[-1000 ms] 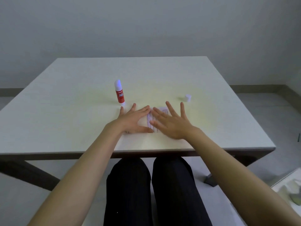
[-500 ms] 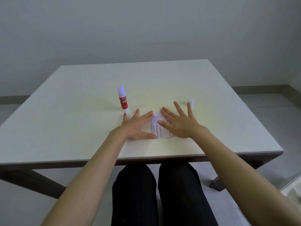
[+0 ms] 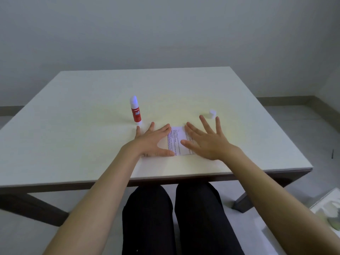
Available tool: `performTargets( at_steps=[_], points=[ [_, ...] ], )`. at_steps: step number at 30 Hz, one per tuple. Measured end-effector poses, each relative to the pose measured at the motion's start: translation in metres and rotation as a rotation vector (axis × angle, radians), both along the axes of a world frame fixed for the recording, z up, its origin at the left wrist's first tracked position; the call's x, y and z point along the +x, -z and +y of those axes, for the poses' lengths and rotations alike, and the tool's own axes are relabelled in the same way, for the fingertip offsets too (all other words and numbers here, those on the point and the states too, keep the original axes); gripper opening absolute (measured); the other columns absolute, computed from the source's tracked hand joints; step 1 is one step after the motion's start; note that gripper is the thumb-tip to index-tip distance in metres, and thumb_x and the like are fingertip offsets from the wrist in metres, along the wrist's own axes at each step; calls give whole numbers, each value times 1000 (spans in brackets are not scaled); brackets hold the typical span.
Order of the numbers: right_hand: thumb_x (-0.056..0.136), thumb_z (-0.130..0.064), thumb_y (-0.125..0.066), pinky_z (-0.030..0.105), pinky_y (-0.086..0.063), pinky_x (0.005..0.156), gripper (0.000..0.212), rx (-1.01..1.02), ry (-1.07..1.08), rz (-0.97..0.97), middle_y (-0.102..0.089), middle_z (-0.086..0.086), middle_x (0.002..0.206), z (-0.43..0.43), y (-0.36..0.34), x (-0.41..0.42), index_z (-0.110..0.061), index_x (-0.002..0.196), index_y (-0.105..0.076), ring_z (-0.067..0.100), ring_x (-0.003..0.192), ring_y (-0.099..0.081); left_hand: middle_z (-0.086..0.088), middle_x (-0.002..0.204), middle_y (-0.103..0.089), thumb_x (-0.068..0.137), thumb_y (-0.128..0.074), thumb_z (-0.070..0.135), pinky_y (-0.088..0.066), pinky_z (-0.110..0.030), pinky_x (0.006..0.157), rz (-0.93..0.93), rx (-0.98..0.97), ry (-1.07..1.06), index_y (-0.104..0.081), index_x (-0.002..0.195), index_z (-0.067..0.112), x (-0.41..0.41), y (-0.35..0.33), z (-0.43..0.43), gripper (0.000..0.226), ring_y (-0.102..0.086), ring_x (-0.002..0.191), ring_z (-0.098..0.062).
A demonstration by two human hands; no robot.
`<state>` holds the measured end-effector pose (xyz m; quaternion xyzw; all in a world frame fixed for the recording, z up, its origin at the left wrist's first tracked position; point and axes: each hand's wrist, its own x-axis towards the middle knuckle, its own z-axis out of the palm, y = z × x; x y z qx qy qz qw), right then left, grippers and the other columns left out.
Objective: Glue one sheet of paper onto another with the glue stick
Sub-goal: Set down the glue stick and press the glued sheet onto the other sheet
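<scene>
A small white paper (image 3: 177,140) with printed lines of text lies flat on the table (image 3: 73,126), near its front edge. My left hand (image 3: 153,140) rests palm down on the paper's left part, fingers spread. My right hand (image 3: 207,140) lies flat on its right part, fingers spread too. Whether there is one sheet or two stacked, I cannot tell. The red and white glue stick (image 3: 135,111) stands upright without its cap, just beyond my left hand. Its white cap (image 3: 212,113) sits beyond my right hand's fingertips.
The pale table ends at a front edge (image 3: 184,174) close to my black-trousered legs (image 3: 174,218). A white tray-like object (image 3: 329,208) lies on the floor at the lower right. A grey wall stands behind the table.
Both hands have slid apart sideways over the paper, showing more of the printed middle. The camera view shifted slightly; glue stick and cap stayed put.
</scene>
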<state>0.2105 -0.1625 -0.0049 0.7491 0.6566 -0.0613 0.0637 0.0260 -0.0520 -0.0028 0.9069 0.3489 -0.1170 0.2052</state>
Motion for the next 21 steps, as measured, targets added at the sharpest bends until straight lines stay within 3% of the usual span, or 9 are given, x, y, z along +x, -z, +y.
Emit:
performTargets(
  at_steps=[5, 11, 17, 21],
  points=[
    [72, -82, 11, 51, 34, 105, 90, 124, -212, 114, 9, -23, 157, -37, 22, -41, -37, 150, 6, 13, 142, 30, 26, 156, 12, 76, -53, 69, 17, -60, 111, -16, -7, -6, 6, 148, 36, 0, 0, -2, 99, 22, 145, -20],
    [86, -70, -2, 57, 22, 111, 74, 58, 11, 54, 12, -19, 158, -16, 8, -14, -34, 149, 10, 19, 144, 26, 23, 156, 13, 78, -53, 65, 16, -61, 110, -24, -28, -12, 7, 148, 34, -1, -1, -3, 98, 23, 144, -21],
    [76, -81, 5, 49, 35, 105, 88, 163, -208, 95, 10, -20, 158, -47, 24, -44, -34, 150, 7, 15, 141, 32, 24, 156, 14, 78, -55, 65, 17, -61, 110, -25, -42, -6, 6, 149, 33, 0, -1, -1, 99, 24, 144, -22],
    [80, -76, 0, 53, 29, 108, 78, 96, -107, 93, 11, -23, 158, -32, 16, -21, -39, 148, 11, 17, 143, 29, 23, 156, 15, 78, -55, 63, 18, -61, 110, -20, -47, -4, 7, 148, 33, 0, -2, -1, 98, 25, 144, -22]
  ],
)
